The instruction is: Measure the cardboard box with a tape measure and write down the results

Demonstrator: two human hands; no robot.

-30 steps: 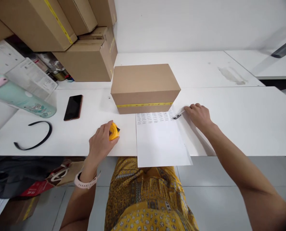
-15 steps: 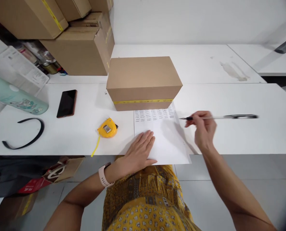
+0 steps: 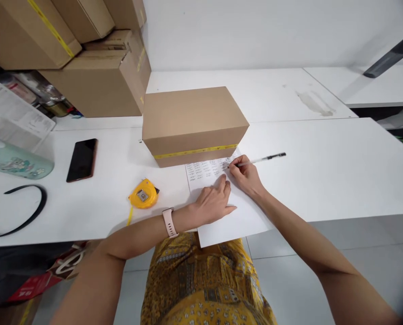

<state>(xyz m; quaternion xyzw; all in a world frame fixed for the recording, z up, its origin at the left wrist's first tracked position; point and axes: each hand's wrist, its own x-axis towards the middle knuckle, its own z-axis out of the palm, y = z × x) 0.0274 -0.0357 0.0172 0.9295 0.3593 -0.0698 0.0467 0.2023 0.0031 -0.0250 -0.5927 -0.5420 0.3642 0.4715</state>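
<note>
A white sheet of paper (image 3: 218, 231) with rows of small handwriting lies at the table's front edge, its lower end hanging over. My left hand (image 3: 213, 202) rests palm down on the sheet, fingers stretched out, with a pink watch strap (image 3: 169, 222) on the wrist. Just right of it, my right hand (image 3: 247, 177) grips a pen (image 3: 264, 159), its tip at the written rows. Behind both hands a closed cardboard box (image 3: 194, 115) with yellow tape stands on the paper's top part and hides it.
To the left lie a yellow tape measure (image 3: 143, 194), a phone (image 3: 82, 160), a black curved band (image 3: 39, 212) and a mint-green bottle (image 3: 18, 158). More cardboard boxes (image 3: 96, 83) are stacked at the back left. A dark grey object (image 3: 391, 54) stands at the far right.
My right hand has moved left with the pen, from beside the paper onto the written rows. My left hand has slid up and right on the sheet. The view has shifted and tilted slightly.
</note>
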